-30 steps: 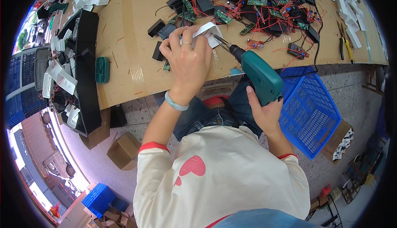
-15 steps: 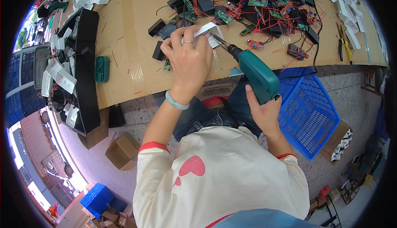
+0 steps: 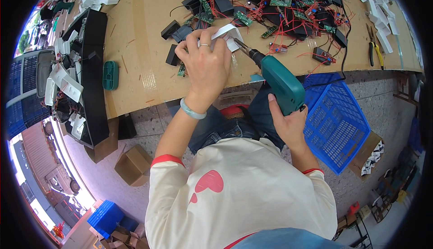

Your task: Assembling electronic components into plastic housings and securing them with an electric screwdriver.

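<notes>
At the table's near edge, my left hand [image 3: 206,66] has its fingers closed around a white plastic housing [image 3: 235,33], keeping it raised close to the table top. My fingers and the back of the hand hide much of the housing. My right hand [image 3: 291,126] grips a green electric screwdriver [image 3: 283,84] with a black nose. Its long metal bit points up and left to the housing's open inside; whether the tip touches a screw I cannot make out. Small black boxes [image 3: 172,55] lie just left of my left hand.
A heap of black boxes, red wires and green circuit boards [image 3: 282,4] covers the far table. Yellow-and-black pliers [image 3: 375,52] and white housings [image 3: 382,23] lie right. A green compartment case [image 3: 111,75] and a black bin [image 3: 97,77] stand left. A blue crate [image 3: 338,122] sits below right.
The screwdriver and my right hand have shifted very slightly right and down, its tip drawing back a little. My left hand and the housing stay nearly in place.
</notes>
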A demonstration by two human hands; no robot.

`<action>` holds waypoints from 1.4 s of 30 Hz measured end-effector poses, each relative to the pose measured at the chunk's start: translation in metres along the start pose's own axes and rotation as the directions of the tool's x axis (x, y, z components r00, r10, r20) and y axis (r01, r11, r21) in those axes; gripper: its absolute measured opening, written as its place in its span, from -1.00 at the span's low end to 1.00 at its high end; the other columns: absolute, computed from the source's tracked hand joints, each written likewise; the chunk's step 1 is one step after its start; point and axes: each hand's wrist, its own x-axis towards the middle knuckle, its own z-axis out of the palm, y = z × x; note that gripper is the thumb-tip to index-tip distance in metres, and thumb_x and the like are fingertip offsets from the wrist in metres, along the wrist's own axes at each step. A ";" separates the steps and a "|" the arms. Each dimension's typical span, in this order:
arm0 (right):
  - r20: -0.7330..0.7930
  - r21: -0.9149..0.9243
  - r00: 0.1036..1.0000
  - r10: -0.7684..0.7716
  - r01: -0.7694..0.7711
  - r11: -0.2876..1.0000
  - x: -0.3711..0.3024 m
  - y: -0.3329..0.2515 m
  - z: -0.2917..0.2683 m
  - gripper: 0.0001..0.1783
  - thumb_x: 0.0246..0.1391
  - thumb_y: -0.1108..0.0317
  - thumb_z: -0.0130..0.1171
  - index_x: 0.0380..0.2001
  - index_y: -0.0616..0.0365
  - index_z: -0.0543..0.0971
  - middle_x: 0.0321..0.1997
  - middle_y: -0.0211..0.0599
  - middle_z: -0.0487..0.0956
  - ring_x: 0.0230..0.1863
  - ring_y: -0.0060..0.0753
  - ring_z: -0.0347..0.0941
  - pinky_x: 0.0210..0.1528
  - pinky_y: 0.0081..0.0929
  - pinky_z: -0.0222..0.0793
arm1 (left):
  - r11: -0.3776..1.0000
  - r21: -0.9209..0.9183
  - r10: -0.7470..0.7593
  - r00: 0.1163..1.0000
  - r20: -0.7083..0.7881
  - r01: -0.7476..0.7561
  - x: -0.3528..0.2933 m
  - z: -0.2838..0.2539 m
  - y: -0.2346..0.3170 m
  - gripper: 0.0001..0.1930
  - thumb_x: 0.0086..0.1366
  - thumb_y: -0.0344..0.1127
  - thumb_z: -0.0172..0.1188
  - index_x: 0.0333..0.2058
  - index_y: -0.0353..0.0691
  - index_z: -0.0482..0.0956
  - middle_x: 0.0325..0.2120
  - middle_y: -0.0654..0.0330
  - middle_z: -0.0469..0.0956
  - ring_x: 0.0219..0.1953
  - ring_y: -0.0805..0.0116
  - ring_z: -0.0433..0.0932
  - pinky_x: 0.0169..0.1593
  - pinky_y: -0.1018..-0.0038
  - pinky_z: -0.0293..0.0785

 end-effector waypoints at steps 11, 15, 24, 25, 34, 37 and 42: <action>-0.109 0.081 0.993 -0.045 0.054 0.995 -0.005 -0.004 0.001 -0.81 0.13 0.50 0.33 -0.19 0.30 0.62 -0.49 -0.44 0.59 -0.53 -0.63 0.42 -0.44 -0.57 0.33 | 0.999 -0.039 0.020 1.000 -0.010 -0.020 0.000 0.000 -0.001 -0.89 0.08 -0.37 0.31 -0.41 -0.26 0.63 -0.08 0.19 0.56 0.00 0.14 0.44 0.05 0.10 0.19; -0.081 0.187 0.997 0.017 -0.001 0.982 -0.015 -0.001 -0.006 -0.76 0.12 0.54 0.33 -0.13 0.32 0.60 -0.40 -0.40 0.60 -0.54 -0.67 0.42 -0.47 -0.66 0.35 | 0.999 -0.040 0.022 1.000 -0.006 -0.022 0.000 0.000 -0.001 -0.88 0.09 -0.37 0.31 -0.41 -0.26 0.63 -0.08 0.18 0.55 0.00 0.14 0.44 0.05 0.10 0.19; -0.114 0.182 0.993 0.009 0.012 0.983 -0.024 0.003 -0.016 -0.73 0.12 0.60 0.29 -0.09 0.35 0.57 -0.36 -0.33 0.60 -0.55 -0.66 0.44 -0.52 -0.66 0.37 | 0.999 -0.051 0.008 1.000 0.020 -0.007 0.001 -0.001 -0.001 -0.89 0.11 -0.36 0.31 -0.39 -0.24 0.62 -0.08 0.17 0.55 0.02 0.12 0.43 0.07 0.09 0.18; -0.116 0.187 0.993 0.017 0.005 0.982 -0.025 0.003 -0.016 -0.73 0.12 0.61 0.28 -0.08 0.36 0.57 -0.36 -0.33 0.60 -0.56 -0.66 0.44 -0.52 -0.66 0.37 | 0.998 -0.061 -0.004 1.000 0.029 0.006 0.000 0.000 -0.001 -0.89 0.12 -0.36 0.31 -0.38 -0.23 0.63 -0.08 0.17 0.55 0.02 0.11 0.43 0.07 0.09 0.18; -0.164 0.166 0.986 -0.011 0.038 0.985 -0.024 0.002 -0.017 -0.77 0.12 0.62 0.28 -0.13 0.35 0.57 -0.42 -0.35 0.58 -0.56 -0.66 0.43 -0.51 -0.65 0.35 | 0.957 -0.270 -0.113 0.994 0.008 0.111 0.001 -0.002 -0.015 -0.88 0.14 -0.37 0.35 -0.34 -0.20 0.64 -0.15 0.16 0.61 -0.09 0.14 0.54 0.06 0.22 0.29; -0.169 0.193 0.983 0.068 -0.035 0.981 -0.026 -0.004 -0.016 -0.79 0.13 0.61 0.27 -0.14 0.34 0.57 -0.48 -0.38 0.56 -0.57 -0.66 0.41 -0.51 -0.66 0.31 | 0.892 -0.413 -0.225 0.973 -0.054 0.183 0.004 -0.015 -0.028 -0.87 0.15 -0.41 0.35 -0.30 -0.22 0.65 -0.15 0.12 0.62 -0.17 0.13 0.58 -0.06 0.22 0.40; -0.206 0.232 0.963 0.174 -0.125 0.965 -0.029 -0.013 -0.011 -0.81 0.20 0.55 0.23 -0.12 0.36 0.57 -0.53 -0.40 0.52 -0.58 -0.66 0.38 -0.51 -0.65 0.25 | 0.650 -0.693 -0.537 0.834 -0.128 0.311 0.017 -0.063 -0.065 -0.91 0.29 -0.40 0.31 -0.25 -0.25 0.65 -0.22 0.21 0.63 -0.26 0.42 0.61 -0.25 0.43 0.49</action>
